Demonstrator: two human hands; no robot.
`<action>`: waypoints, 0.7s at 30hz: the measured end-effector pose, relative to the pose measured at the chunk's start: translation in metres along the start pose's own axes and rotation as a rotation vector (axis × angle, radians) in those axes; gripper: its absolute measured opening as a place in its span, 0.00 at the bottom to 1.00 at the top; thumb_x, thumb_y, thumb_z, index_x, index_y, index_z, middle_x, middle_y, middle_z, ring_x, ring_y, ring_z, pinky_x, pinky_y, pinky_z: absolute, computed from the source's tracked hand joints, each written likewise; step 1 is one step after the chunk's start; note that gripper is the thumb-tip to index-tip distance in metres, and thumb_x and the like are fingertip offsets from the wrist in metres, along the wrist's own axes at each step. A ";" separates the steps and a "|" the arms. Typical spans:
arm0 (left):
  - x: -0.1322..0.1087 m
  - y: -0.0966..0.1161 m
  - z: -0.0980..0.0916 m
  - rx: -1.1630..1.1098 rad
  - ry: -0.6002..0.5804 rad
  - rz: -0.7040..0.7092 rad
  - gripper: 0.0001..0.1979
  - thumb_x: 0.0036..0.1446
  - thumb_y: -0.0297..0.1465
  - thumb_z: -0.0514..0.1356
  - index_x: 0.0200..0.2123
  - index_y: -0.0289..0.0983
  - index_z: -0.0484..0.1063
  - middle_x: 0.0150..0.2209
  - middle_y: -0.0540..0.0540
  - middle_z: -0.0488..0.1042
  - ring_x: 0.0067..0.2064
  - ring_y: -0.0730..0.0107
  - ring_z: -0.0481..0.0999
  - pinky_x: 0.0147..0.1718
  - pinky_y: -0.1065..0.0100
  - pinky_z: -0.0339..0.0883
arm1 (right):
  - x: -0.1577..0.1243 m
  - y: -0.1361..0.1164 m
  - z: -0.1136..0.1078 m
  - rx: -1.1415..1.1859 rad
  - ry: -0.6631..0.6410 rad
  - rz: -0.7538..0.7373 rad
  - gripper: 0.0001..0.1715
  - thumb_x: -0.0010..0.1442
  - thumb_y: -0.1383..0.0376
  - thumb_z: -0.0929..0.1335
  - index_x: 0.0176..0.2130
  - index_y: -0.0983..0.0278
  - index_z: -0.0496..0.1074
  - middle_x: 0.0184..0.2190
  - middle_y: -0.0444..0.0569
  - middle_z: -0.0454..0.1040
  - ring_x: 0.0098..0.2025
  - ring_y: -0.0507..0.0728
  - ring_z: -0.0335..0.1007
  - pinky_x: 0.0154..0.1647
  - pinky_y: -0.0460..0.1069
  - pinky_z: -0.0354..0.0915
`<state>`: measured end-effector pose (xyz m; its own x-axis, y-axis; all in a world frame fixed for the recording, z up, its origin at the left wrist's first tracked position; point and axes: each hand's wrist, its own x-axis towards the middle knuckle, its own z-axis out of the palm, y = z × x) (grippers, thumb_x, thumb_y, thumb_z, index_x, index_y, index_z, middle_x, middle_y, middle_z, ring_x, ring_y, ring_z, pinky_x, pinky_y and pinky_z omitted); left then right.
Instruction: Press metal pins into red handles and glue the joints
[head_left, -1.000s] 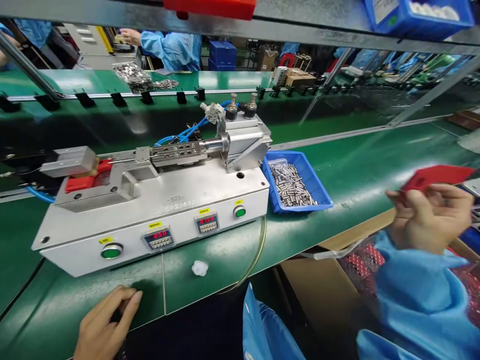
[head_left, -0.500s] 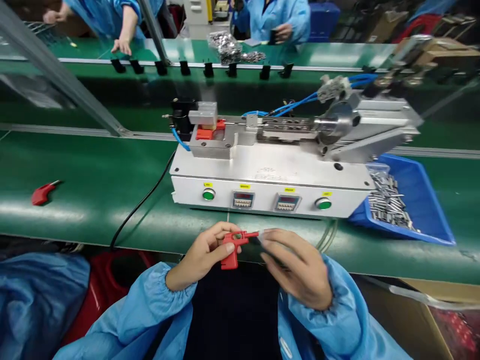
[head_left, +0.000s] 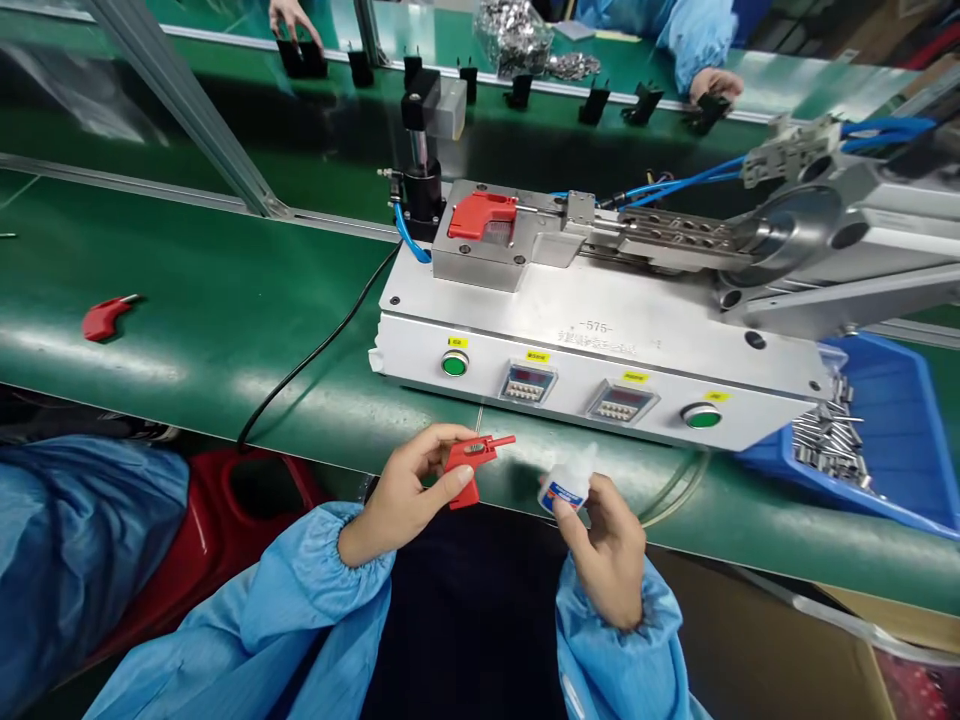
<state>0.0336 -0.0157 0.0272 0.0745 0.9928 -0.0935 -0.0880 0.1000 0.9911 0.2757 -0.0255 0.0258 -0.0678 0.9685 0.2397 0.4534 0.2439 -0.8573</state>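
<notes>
My left hand (head_left: 420, 490) grips a red pistol-shaped plastic handle (head_left: 466, 468), its thin red nozzle pointing right. In my right hand (head_left: 604, 555) is a small white glue bottle (head_left: 568, 485) with a blue and red label. The bottle's pale tip points up, apart from the handle's nozzle. Behind my hands, another red handle (head_left: 480, 215) lies in the metal fixture of a bench machine (head_left: 525, 300), with a rod at its right end. The clamp (head_left: 435, 105) stands raised above the fixture.
A red handle with a metal pin (head_left: 106, 318) lies on the green bench at left. A blue bin (head_left: 911, 400) of metal rods stands at right. A black cable (head_left: 322, 345) runs down from the machine. Across the way, co-workers' hands (head_left: 716, 85) touch black parts on the conveyor.
My right hand has turned, bringing the glue bottle into plain sight, away from the nozzle. The machine's clamp has lifted off the red handle. The view has shifted.
</notes>
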 end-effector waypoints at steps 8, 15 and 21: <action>-0.004 -0.001 0.003 0.015 0.016 0.033 0.14 0.68 0.39 0.69 0.52 0.38 0.80 0.44 0.44 0.85 0.40 0.65 0.84 0.40 0.70 0.77 | 0.001 -0.031 -0.003 -0.092 0.037 -0.111 0.06 0.72 0.61 0.70 0.43 0.61 0.76 0.28 0.45 0.73 0.24 0.53 0.67 0.23 0.49 0.65; -0.005 0.000 0.002 0.049 0.011 0.036 0.14 0.69 0.39 0.68 0.52 0.39 0.80 0.44 0.43 0.85 0.41 0.64 0.84 0.40 0.69 0.77 | 0.002 -0.030 0.001 -0.126 0.035 -0.116 0.04 0.69 0.64 0.70 0.44 0.61 0.76 0.28 0.45 0.72 0.24 0.53 0.65 0.23 0.49 0.64; -0.004 0.000 0.006 0.042 0.014 0.027 0.15 0.68 0.41 0.69 0.52 0.38 0.79 0.45 0.42 0.85 0.41 0.64 0.84 0.41 0.68 0.78 | -0.002 -0.027 0.000 -0.137 0.018 -0.128 0.05 0.69 0.65 0.70 0.46 0.61 0.76 0.28 0.45 0.72 0.24 0.53 0.65 0.24 0.49 0.65</action>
<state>0.0388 -0.0197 0.0284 0.0585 0.9960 -0.0677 -0.0480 0.0705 0.9964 0.2636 -0.0337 0.0484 -0.1171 0.9287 0.3518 0.5592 0.3544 -0.7494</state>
